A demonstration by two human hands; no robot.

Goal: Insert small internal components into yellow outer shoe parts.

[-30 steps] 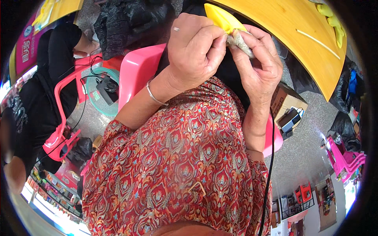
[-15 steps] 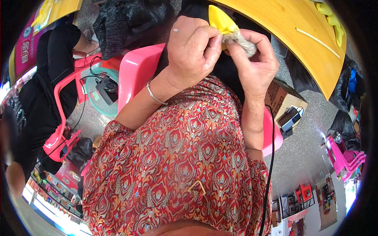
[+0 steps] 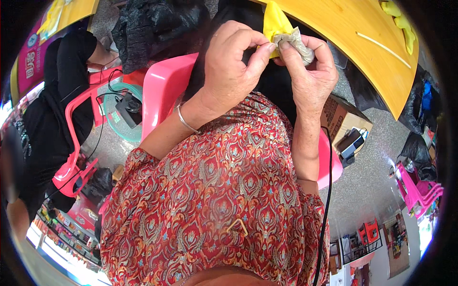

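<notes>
My left hand (image 3: 232,71) is closed in a pinch, thumb against forefinger, at the lower left edge of a yellow cloth piece (image 3: 275,21) that rises to a point. My right hand (image 3: 312,81) grips a small greyish, see-through packet (image 3: 296,45) with a lumpy filling, its thumb pressing on the front. The packet lies against the lower right of the cloth. Whether any of it is inside the cloth, I cannot tell. Both hands are above my lap, close to the near edge of a yellow wooden table (image 3: 343,24).
On the table lie a thin pale stick (image 3: 381,49) and more yellow pieces (image 3: 403,28). A pink chair (image 3: 162,90) is under me. Black bags (image 3: 157,33) lie front left, a cardboard box (image 3: 341,117) right. A person in black (image 3: 62,86) sits at left.
The yellow cloth has turned more upright and its tip has moved up and right. The packet has tilted, its upper end now higher against the cloth. My left fingers have shifted slightly right.
</notes>
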